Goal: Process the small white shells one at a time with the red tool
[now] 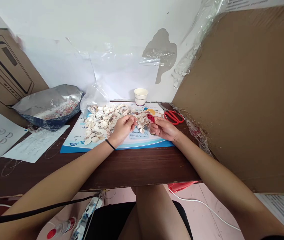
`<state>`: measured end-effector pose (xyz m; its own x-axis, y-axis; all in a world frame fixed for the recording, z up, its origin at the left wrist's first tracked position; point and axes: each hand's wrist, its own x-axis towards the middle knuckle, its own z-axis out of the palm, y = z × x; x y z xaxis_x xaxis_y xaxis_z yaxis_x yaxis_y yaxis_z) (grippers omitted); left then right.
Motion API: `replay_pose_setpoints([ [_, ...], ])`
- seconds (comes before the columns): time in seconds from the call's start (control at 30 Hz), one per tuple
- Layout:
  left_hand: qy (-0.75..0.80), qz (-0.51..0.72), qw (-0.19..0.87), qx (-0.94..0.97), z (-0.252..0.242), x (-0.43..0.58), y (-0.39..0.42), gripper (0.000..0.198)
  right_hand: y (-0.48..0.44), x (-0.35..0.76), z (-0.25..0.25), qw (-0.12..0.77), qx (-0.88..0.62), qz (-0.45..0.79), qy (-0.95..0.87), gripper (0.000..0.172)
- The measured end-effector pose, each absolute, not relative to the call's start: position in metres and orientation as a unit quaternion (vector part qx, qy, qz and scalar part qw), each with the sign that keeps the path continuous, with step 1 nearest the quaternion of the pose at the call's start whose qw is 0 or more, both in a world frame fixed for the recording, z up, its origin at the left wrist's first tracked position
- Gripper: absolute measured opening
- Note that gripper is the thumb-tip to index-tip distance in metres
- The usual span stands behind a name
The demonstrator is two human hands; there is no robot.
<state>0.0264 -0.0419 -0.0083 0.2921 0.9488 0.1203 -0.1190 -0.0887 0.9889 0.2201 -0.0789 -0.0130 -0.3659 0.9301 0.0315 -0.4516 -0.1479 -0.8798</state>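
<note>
Between the thumb and fingers of my right hand [164, 128] is a small dark-red piece [150, 117], rolled or folded; its exact kind is unclear. My left hand [125, 128] is closed in a pinch a short way to the left, with its fingertips pointing toward the red piece. Whatever it pinches, if anything, is too small to make out. Beneath and around both hands lie many pale seashells [103, 121], spread over a printed white and blue sheet [129, 146]. Red-handled scissors [173, 116] rest just beyond my right hand.
A paper cup [141, 96] stands at the back by the wall. On the left are an opened foil bag [54, 106] of small bits, a paper slip [35, 145] and a carton [9, 73]. Tall cardboard [247, 100] closes off the right side of the brown table [137, 170].
</note>
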Motion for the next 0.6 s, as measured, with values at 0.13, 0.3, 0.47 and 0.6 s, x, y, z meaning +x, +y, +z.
replay_pose_setpoints([
  [0.13, 0.390, 0.481, 0.571, 0.540, -0.002, 0.023, -0.035, 0.015, -0.079, 0.219, -0.014, 0.499, -0.280, 0.705, -0.419, 0.046],
  [0.3, 0.450, 0.524, 0.466, 0.553, 0.018, 0.001, -0.020, 0.014, -0.078, 0.216, -0.013, 0.533, -0.276, 0.702, -0.382, 0.046],
  [0.47, 0.527, 0.417, 0.199, 0.713, 0.025, -0.029, -0.003, 0.020, -0.074, 0.216, -0.013, 0.575, -0.287, 0.671, -0.370, 0.044],
  [0.6, 0.477, 0.214, 0.076, 0.849, 0.020, -0.044, 0.004, 0.024, -0.073, 0.217, -0.016, 0.575, -0.299, 0.659, -0.381, 0.043],
])
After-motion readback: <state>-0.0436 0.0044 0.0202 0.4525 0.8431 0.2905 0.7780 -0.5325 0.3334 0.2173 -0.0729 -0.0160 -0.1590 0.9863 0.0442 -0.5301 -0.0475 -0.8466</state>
